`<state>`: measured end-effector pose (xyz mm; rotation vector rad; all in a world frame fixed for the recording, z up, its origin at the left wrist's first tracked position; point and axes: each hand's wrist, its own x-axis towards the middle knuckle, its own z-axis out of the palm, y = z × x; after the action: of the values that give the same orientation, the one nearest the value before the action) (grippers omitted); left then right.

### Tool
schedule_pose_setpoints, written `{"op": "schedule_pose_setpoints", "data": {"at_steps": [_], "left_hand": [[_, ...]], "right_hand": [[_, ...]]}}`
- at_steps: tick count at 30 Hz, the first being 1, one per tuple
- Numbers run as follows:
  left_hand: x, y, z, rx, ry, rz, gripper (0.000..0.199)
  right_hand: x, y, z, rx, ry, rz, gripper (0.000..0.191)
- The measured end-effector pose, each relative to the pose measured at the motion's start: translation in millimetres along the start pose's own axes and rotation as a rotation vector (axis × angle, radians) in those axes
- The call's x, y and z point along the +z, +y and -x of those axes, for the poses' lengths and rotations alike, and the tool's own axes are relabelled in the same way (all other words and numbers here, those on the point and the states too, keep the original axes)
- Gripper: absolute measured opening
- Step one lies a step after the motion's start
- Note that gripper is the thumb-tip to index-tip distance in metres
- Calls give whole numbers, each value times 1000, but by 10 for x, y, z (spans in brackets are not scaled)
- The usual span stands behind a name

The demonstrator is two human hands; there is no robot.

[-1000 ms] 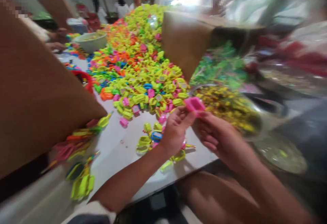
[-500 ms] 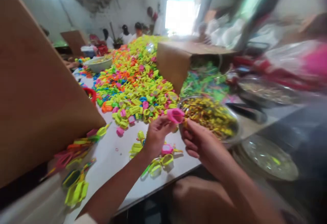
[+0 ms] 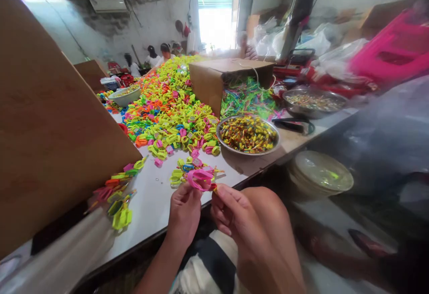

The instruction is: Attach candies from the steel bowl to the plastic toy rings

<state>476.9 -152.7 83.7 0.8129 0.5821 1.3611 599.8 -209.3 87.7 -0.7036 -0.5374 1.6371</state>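
Just past the table's near edge, my left hand [image 3: 184, 209] pinches a pink plastic loop that looks like a toy watch [image 3: 201, 174]. My right hand [image 3: 233, 211] has its fingers closed on a small red-and-yellow piece [image 3: 213, 188] at the loop's right end. Whether that piece is fixed to the loop, I cannot tell. Behind my hands lies a small cluster of yellow, pink and blue toy watches [image 3: 177, 175]. A metal bowl [image 3: 276, 144] to the right holds many small yellow, red and brown pieces [image 3: 248, 133].
A large heap of coloured toy watches [image 3: 174, 119] covers the table [image 3: 150, 204] behind. Cardboard stands tall at the left [image 3: 67, 128]; an open carton [image 3: 204, 84] holds green strips. More watches [image 3: 122, 218] lie left. A round tub [image 3: 321, 169] sits below, right. People are behind.
Both hands have come down and nearer my body with the pink toy watch still held. The view has shifted, with the bowl now clear of my right hand.
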Motion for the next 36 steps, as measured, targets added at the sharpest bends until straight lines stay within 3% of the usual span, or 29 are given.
{"op": "schedule_pose_setpoints", "data": {"at_steps": [5, 8, 17, 22, 25, 28, 32, 36], "left_hand": [[-145, -71, 259, -39, 96, -4, 34], [-279, -134, 361, -42, 90, -65, 31], [-749, -239, 532, -53, 59, -205, 36], [-1018, -131, 492, -82, 107, -198, 29], [-1477, 156, 345, 20, 186, -522, 24], [-2203, 633, 55, 185, 376, -1155, 28], [-3151, 1232, -468, 147, 481, -1380, 30], [-3667, 1397, -900, 58, 502, -1562, 34]], "right_hand": [[87, 148, 164, 79, 44, -64, 46], [52, 271, 163, 95, 66, -84, 48], [-59, 620, -17, 241, 69, 10, 39], [-171, 835, -183, 221, 90, 92, 43], [-355, 1046, -348, 137, 230, 249, 50], [-428, 1338, -633, 79, 266, 529, 60], [-219, 1663, -1154, -31, 183, 863, 67], [-24, 1732, -1438, -101, 212, 979, 63]]}}
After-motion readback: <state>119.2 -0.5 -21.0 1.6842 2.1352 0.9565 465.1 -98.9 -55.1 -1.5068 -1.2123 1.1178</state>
